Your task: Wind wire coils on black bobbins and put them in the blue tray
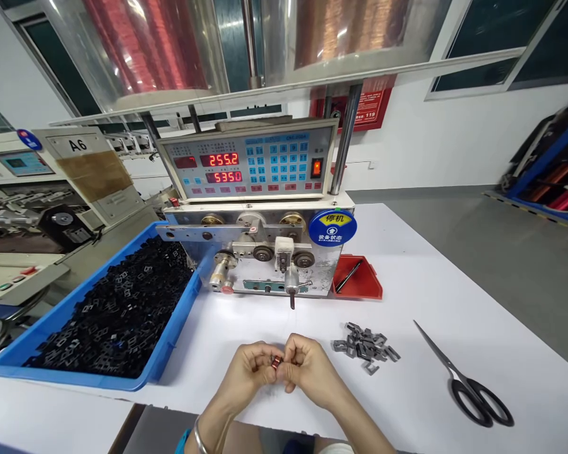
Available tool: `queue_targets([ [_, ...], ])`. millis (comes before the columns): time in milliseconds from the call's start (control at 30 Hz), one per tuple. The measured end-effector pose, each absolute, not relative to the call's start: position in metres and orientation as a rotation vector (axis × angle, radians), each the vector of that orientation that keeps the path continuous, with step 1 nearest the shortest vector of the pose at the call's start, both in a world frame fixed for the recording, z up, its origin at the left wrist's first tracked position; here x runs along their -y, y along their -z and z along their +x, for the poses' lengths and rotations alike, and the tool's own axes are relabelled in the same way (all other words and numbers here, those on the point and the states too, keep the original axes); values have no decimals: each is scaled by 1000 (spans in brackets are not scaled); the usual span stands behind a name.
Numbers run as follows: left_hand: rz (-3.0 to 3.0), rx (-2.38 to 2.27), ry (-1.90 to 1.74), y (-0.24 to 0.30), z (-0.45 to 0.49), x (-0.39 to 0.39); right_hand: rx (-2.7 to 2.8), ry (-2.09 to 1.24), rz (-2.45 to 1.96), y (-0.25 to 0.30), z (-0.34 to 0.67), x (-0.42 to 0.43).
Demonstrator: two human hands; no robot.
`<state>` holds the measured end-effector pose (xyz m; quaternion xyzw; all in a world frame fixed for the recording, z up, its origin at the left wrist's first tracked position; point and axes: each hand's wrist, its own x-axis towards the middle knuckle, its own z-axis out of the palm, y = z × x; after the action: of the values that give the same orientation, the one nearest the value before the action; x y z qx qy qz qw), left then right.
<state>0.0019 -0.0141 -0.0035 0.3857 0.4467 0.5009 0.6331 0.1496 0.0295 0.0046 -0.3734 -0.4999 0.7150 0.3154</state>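
Near the table's front edge, my left hand pinches a small coil wound with reddish copper wire. My right hand meets it from the other side, its thumb and forefinger pressed together against the coil's edge; what lies between those fingertips is too small to make out. Just beyond both hands stands a winding machine with a nozzle pointing down. To the right of my right hand lies a loose pile of small dark frame-shaped pieces.
A blue tray full of black pieces stands at the left. Black-handled scissors lie on the right. A red bin holding a dark pen-like tool sits beside the machine. Wire spools hang overhead on a shelf.
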Motion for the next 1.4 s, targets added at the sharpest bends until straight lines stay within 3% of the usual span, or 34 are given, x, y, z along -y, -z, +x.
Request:
queue_targets([
  [133,873,-941,-1158,4,5,10,1332,-1895,-933,-4,151,-30],
  [300,748,-863,-1223,11,10,2,1443,-1595,-960,9,160,-27],
  [500,906,-1075,-1099,13,12,-1,1360,-1514,-1017,17,170,-17],
  [767,1163,-1339,-1232,-6,34,-4,1355,-1316,-1167,14,171,-7],
  [1267,956,-1179,-1092,-26,40,1,1580,-1190,-1257,-10,187,-10],
  [1400,998,-1184,-1043,-27,40,-2,1693,-1123,-1085,-23,190,-18],
])
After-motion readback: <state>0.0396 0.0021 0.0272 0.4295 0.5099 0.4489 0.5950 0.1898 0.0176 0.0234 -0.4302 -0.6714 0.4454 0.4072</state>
